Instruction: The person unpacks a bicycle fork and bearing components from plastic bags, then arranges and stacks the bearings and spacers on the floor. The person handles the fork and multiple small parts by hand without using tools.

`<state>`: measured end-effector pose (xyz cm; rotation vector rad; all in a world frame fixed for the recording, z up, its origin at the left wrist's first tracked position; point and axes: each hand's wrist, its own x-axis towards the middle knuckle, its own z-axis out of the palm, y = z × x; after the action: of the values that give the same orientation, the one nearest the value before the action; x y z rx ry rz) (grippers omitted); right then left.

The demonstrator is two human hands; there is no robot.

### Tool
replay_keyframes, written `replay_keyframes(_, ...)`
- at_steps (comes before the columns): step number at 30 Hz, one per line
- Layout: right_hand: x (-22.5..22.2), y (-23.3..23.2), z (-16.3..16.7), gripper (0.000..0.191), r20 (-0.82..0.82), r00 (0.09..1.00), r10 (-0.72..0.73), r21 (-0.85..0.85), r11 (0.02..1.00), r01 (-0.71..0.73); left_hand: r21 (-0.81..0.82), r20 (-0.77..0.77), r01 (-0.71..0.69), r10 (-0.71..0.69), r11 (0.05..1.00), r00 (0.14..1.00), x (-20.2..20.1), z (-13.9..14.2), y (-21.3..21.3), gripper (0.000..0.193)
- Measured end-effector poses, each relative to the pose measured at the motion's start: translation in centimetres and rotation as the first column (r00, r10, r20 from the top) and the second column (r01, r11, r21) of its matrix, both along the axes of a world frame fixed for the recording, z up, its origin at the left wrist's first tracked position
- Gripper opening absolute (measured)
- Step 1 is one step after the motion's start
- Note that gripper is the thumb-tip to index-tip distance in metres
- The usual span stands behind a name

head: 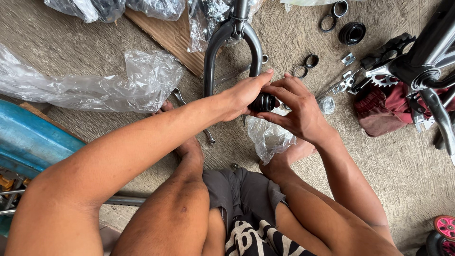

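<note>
From the head camera, the left hand (244, 95) and right hand (296, 106) both close their fingers around a small black ring part (263, 102) held beside the grey bicycle fork (230, 42); seating it squarely likely needs careful alignment.

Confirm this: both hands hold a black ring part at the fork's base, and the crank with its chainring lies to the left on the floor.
Wrong side. In the head view the crank lies to the right. Both hands, left and right, do hold the black ring part at the fork.
</note>
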<state>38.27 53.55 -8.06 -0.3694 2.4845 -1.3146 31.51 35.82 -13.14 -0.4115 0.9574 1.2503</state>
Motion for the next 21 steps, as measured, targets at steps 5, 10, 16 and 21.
replay_keyframes(5,0.1,-0.2,-0.3,0.058,-0.02,1.0,-0.007,0.033,0.999,0.007,-0.008,0.042,-0.061,0.061,0.998,0.997,0.4,-0.7,-0.1,0.055)
replay_keyframes(10,0.6,-0.6,-0.6,0.057,-0.069,0.994,-0.088,0.03,0.995,0.09,-0.038,0.079,-0.172,0.175,0.984,0.981,0.4,-1.0,0.2,0.051)
replay_keyframes(16,1.2,-0.5,-1.1,0.06,-0.053,0.995,-0.083,0.037,0.996,0.086,-0.048,0.056,-0.172,0.174,0.984,0.983,0.7,-0.7,0.2,0.049)
replay_keyframes(21,1.2,-0.4,-1.6,0.057,-0.038,0.997,-0.067,0.04,0.997,0.069,0.079,0.026,-0.188,0.187,0.979,0.982,1.1,-1.0,-0.5,0.029)
